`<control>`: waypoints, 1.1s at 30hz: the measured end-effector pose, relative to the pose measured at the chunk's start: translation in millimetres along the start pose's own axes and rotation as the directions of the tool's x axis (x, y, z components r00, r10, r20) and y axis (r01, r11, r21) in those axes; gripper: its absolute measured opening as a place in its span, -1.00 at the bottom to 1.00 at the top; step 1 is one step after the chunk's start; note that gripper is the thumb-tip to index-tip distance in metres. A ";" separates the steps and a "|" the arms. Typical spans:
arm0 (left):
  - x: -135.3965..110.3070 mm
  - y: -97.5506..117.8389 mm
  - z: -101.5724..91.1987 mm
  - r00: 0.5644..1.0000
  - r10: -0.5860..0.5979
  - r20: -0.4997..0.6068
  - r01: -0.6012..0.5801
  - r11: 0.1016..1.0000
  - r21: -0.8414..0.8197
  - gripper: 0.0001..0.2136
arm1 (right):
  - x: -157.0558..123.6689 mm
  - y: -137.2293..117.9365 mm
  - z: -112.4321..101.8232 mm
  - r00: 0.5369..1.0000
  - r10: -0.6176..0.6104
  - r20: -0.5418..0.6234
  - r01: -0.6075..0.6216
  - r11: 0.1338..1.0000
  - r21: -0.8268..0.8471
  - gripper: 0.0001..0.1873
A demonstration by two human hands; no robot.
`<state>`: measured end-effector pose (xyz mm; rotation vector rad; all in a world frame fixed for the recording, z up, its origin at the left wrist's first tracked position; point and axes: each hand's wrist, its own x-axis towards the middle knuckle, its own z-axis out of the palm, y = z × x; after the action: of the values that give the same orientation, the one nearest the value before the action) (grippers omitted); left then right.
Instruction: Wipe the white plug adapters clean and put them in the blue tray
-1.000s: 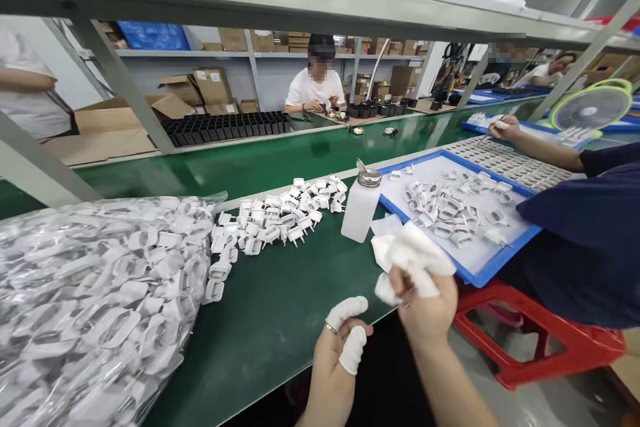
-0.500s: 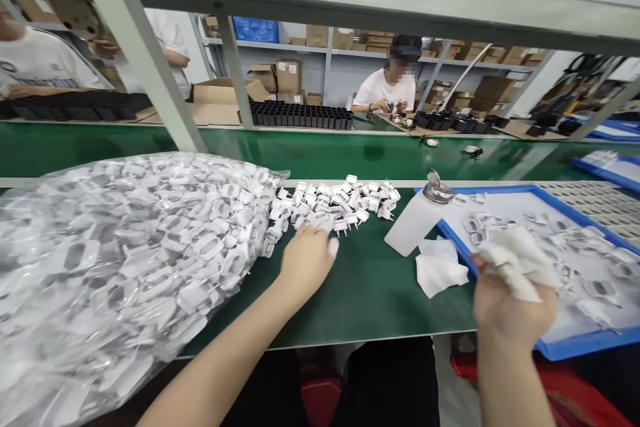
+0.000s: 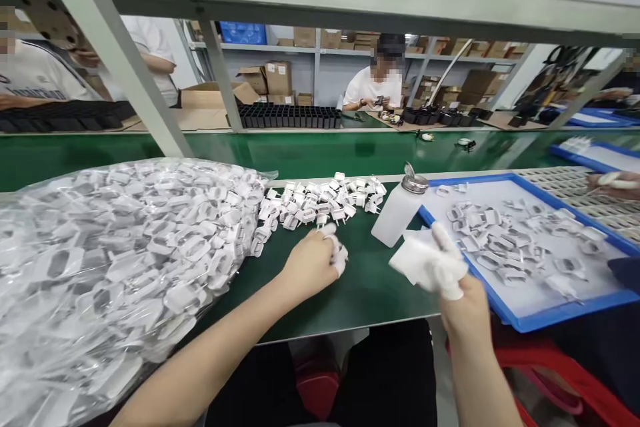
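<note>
My left hand [image 3: 313, 260], white cots on its fingertips, is closed just in front of a loose pile of white plug housings [image 3: 325, 203] with metal pins. A white plug housing [image 3: 340, 259] appears to be pinched in it, partly hidden by the fingers. My right hand [image 3: 457, 287], also with white finger cots, grips a folded white cloth [image 3: 417, 260] over the bench, left of the blue-rimmed tray [image 3: 500, 310]. Behind the cloth stands a translucent white bottle [image 3: 397, 217] with a metal flip top, tilted in view. More plug housings [image 3: 515, 237] lie in the tray.
A big clear bag [image 3: 125, 267] full of white housings covers the left of the green bench [image 3: 320, 310]. A metal frame post [image 3: 120, 53] rises at left. Across the bench, a person [image 3: 375, 83] works near black trays [image 3: 290, 117]. Another person's hand [image 3: 617, 183] shows at far right.
My left hand has drawn back from the pile towards me, a white piece now showing at its fingers. My right hand has swung left from over the tray with the cloth.
</note>
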<state>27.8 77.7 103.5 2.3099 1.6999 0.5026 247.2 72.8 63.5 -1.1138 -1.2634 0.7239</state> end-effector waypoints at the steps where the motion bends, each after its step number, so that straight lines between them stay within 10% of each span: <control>1: -11.9 -1.0 -0.8 0.999 -0.037 0.029 0.042 0.982 -0.183 -0.83 | 15.5 -8.3 -3.9 0.997 -0.039 -0.063 0.037 0.999 -0.027 -0.59; 4: -42.5 -11.0 5.8 0.977 -0.181 0.114 0.213 0.791 -0.574 -0.78 | 66.8 -35.0 -5.6 0.968 -0.185 -0.172 0.154 0.972 -0.177 -0.68; 11: -71.7 -41.5 42.7 0.900 -0.432 0.059 0.346 0.624 -0.701 -0.78 | 129.7 -46.1 18.7 0.965 -0.257 0.053 0.261 0.920 -0.293 -0.71; 33: -78.0 -37.9 46.4 0.940 -0.337 -0.061 0.228 0.748 -0.623 -0.82 | 116.6 -25.3 40.3 0.941 -0.332 -0.065 0.309 0.921 -0.238 -0.57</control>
<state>-7.5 15.5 35.9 1.5502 1.6020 1.0300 228.5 180.0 126.8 -1.0739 -1.4205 0.2763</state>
